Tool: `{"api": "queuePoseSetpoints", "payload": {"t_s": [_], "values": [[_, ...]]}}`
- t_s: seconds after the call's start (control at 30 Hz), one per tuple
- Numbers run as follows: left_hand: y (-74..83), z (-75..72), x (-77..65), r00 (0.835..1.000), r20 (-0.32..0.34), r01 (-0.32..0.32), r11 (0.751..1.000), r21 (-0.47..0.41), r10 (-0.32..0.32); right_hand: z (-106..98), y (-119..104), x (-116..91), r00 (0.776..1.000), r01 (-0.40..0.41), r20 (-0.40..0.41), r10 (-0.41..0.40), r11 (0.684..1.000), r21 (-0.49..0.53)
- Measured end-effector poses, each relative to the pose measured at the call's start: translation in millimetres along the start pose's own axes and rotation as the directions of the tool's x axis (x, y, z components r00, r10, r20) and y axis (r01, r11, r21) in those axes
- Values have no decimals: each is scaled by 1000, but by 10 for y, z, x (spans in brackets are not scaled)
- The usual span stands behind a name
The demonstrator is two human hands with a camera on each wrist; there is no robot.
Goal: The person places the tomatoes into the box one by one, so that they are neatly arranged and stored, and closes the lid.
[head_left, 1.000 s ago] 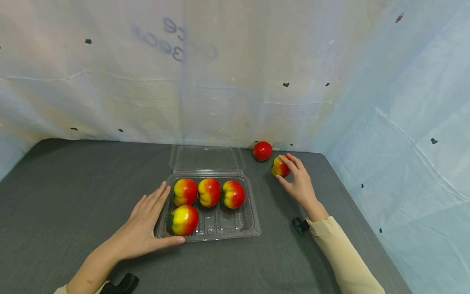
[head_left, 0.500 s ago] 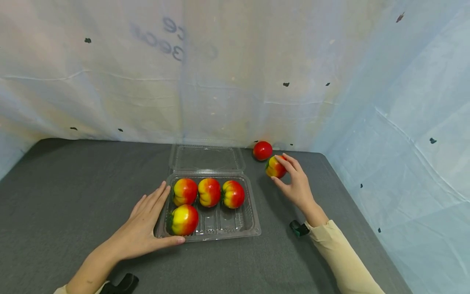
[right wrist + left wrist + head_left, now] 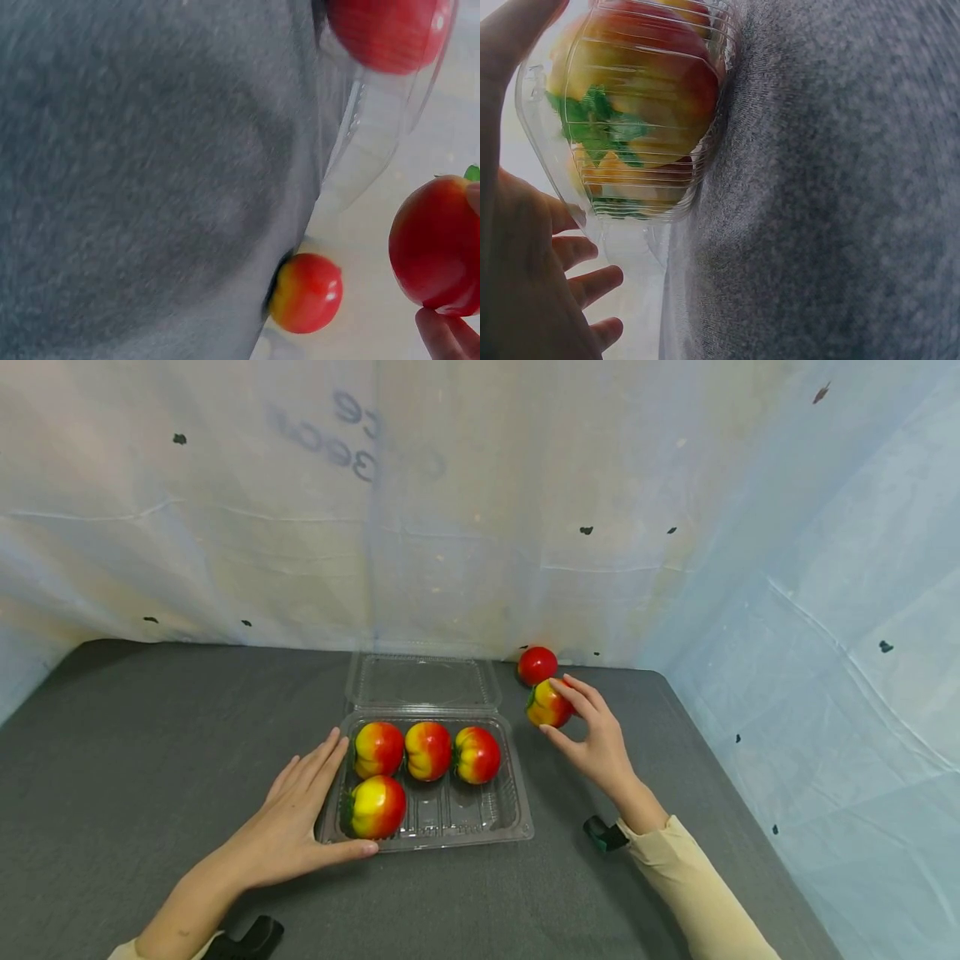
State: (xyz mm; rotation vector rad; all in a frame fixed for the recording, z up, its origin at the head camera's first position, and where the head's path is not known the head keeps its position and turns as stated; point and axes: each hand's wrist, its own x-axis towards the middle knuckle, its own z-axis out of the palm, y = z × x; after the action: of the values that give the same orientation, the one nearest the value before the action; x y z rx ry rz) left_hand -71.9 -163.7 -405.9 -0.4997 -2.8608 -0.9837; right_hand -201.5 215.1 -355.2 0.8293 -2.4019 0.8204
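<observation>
My right hand (image 3: 602, 747) pinches a red-and-yellow fruit (image 3: 546, 705) between thumb and fingers, right of the clear plastic clamshell box (image 3: 522, 806). The right wrist view shows this held fruit (image 3: 436, 247) off the table, with a bit of green leaf. Several similar fruits are in the box: a back row and one fruit (image 3: 378, 807) at the front left. Spread round the box's front left corner, my left hand (image 3: 288, 831) touches its rim with fairly straight fingers. In the left wrist view, green leaves (image 3: 596, 127) show through the box wall.
Behind the held fruit, another fruit (image 3: 537, 666), red from above, sits near the table's back edge. The box's hinged lid (image 3: 423, 683) lies back, away from me. A pale sheet (image 3: 465, 527) hangs behind the grey table (image 3: 480, 902), and a bluish one (image 3: 847, 652) at the right.
My right hand has moved left towards the box, carrying the red-and-yellow fruit. The left hand, the box and the fruits in it have stayed in place.
</observation>
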Motion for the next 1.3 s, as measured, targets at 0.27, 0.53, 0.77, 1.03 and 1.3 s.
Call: {"api": "queuePoseSetpoints", "payload": {"t_s": [0.27,0.53,0.77,1.03,1.3], "values": [[-2,6,6,1000,0,0,1000,3,0,15,-138,1,999,47,-5,-47,999,22],[-9,11,-1,1000,-2,-1,1000,0,1,43,-261,-25,997,81,15,-82,995,51],[-13,20,-3,1000,-5,2,1000,1,-2,62,-366,-30,994,102,26,-104,992,72],[-10,24,-14,1000,-5,1,1000,-1,-1,100,-487,-59,992,118,36,-122,988,99],[-16,24,-20,1000,-1,7,1000,1,-7,158,-611,-91,986,148,52,-156,979,138]]}}
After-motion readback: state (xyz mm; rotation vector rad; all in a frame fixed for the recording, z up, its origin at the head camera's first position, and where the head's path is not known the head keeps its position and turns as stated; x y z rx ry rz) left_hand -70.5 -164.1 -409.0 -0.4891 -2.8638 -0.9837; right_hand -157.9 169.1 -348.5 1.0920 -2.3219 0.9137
